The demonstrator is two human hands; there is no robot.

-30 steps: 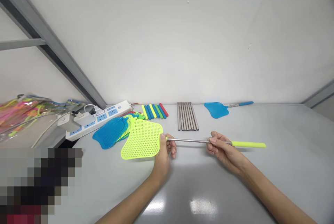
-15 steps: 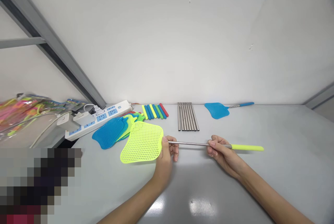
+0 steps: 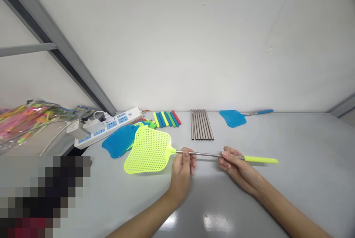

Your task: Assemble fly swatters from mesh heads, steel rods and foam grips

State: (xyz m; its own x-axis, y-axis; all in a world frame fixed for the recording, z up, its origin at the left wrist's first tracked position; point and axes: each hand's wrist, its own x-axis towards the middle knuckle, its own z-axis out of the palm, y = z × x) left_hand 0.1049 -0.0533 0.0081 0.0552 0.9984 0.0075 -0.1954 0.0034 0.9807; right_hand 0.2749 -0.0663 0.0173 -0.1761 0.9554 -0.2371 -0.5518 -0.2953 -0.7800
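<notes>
Your left hand (image 3: 183, 167) has slid from the neck (image 3: 171, 150) of the yellow fly swatter (image 3: 205, 154) onto its metal shaft (image 3: 209, 154), baring the joint; at its three o'clock, your right hand (image 3: 237, 162) pinches the shaft; mesh head (image 3: 148, 151) toward nine.

The rod (image 3: 208, 154) is partly hidden by the left hand (image 3: 182, 167) and right hand (image 3: 238, 166). Near the table's left edge (image 3: 95, 173), swatter heads (image 3: 116, 142) are overlapped by the yellow head (image 3: 149, 151); bagged goods (image 3: 24, 121) are cropped.

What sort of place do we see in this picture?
Probably a workbench, perhaps in a workshop: coloured handles, metal tubes and swatter heads lie in separate groups on a grey table.
</notes>
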